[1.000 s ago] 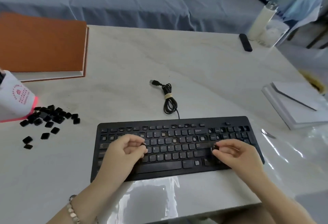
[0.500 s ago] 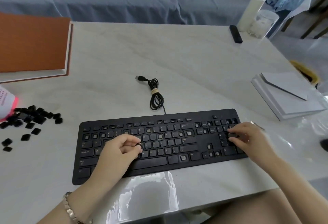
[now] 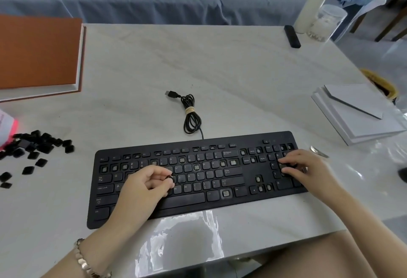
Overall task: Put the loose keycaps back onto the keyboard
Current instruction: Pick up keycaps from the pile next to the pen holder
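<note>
The black keyboard [image 3: 198,202] lies near the table's front edge, with several bare key sockets showing. A pile of loose black keycaps [image 3: 37,145] sits on the table to its left. My left hand [image 3: 143,189] hovers over the letter keys and pinches one keycap [image 3: 171,178] between thumb and curled fingers. My right hand [image 3: 308,169] is over the number pad at the keyboard's right end. Its thumb and fingertips pinch a keycap [image 3: 288,166] down against the pad.
The keyboard's coiled USB cable [image 3: 190,114] lies behind it. An orange-covered book [image 3: 37,55] is at the back left and a stack of white sheets [image 3: 356,112] at the right. A bottle [image 3: 312,4], a clear jar [image 3: 326,24] and a small black bar [image 3: 292,36] stand at the far right.
My right hand has moved from the keyboard's lower middle rightward to the number pad with its keycap. My left hand has stayed over the letter keys with its keycap.
</note>
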Motion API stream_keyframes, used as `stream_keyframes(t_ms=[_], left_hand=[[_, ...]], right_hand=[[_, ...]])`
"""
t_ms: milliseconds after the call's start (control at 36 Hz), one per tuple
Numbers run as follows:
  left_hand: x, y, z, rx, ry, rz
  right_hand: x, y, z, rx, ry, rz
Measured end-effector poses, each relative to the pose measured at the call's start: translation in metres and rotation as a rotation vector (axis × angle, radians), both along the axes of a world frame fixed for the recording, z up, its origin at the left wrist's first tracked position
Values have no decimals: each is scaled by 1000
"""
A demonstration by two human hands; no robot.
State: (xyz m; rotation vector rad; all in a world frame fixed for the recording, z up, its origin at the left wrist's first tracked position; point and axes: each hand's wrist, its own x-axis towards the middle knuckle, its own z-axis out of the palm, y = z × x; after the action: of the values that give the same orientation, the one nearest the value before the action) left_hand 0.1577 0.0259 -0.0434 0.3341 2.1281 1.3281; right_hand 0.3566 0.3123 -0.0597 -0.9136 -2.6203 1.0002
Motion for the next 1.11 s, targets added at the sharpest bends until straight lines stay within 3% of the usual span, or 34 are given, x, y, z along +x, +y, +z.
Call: stream_keyframes(t_ms=[194, 444, 667, 806, 917, 1111], left_hand=[[0, 0, -1, -2, -1, -2], [1, 0, -1, 5, 0, -2], [0, -1, -2, 11, 3, -6], [0, 0, -2, 18, -4, -4], [0, 0, -2, 23, -4, -3], [-1, 1, -5, 38, -8, 5]], right_hand=[[-1, 0, -1, -54, 90, 0], [0, 1, -3, 6, 53, 12], [2, -5, -13, 327, 71, -93], [1, -21, -21, 478, 178, -90], [6, -30, -22, 626, 96, -11], [7, -39, -28, 652, 76, -71]])
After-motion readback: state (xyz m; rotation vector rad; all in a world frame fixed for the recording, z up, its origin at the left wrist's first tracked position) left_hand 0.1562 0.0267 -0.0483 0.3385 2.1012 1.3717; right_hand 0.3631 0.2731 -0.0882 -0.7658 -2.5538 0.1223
